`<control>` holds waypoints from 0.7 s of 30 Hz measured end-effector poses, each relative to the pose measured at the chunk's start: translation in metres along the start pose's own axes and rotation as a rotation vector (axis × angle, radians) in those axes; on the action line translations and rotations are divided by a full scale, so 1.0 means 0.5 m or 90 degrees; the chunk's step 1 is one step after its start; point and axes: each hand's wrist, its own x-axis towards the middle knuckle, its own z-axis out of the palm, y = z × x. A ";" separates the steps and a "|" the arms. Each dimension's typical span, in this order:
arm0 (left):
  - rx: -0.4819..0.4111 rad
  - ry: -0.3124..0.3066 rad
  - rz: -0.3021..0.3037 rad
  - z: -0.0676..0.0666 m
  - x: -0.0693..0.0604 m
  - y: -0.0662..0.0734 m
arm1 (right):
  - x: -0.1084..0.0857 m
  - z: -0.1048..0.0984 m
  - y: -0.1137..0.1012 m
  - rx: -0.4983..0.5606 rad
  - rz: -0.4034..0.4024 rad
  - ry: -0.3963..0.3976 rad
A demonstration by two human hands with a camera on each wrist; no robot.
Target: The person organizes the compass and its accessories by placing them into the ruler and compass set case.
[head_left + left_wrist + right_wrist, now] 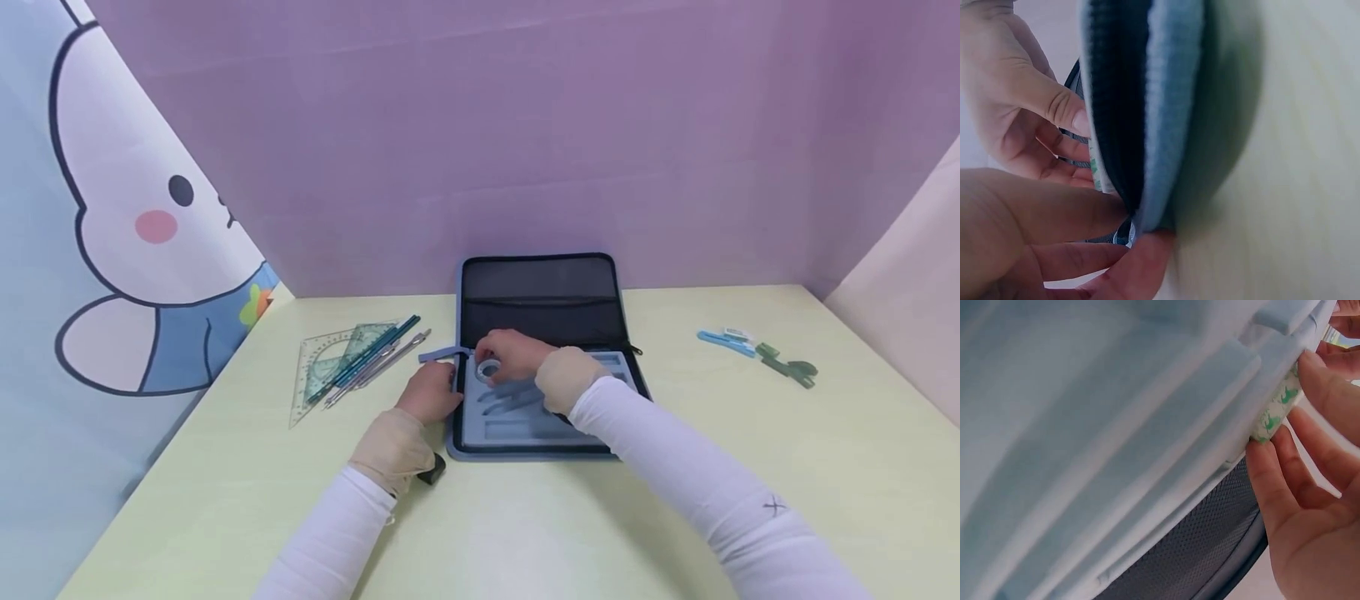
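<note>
White sleeves (pixel 330 533) extend over the tabletop (pixel 517 533); the right hand (pixel 513 354) pinches a green-patterned ring (pixel 1277 409) at the foam tray's (pixel 525 414) far-left corner; the left hand (pixel 430 393), just left and nearer the camera, grips the case's (pixel 536 456) left edge.

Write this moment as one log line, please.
right hand: holds tape roll at open case | left hand: grips case's left edge | rulers, pens: left of case
</note>
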 end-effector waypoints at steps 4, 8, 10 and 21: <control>-0.006 0.000 0.002 0.001 0.000 0.000 | -0.001 0.000 0.003 0.005 -0.009 -0.008; -0.008 0.002 0.008 0.001 0.002 -0.002 | -0.006 0.000 0.005 0.014 -0.009 -0.001; -0.005 0.006 0.010 0.001 0.003 -0.002 | -0.010 0.000 0.004 0.016 -0.012 0.008; -0.020 0.000 0.003 0.003 0.004 -0.008 | -0.005 0.006 -0.005 -0.004 -0.022 0.016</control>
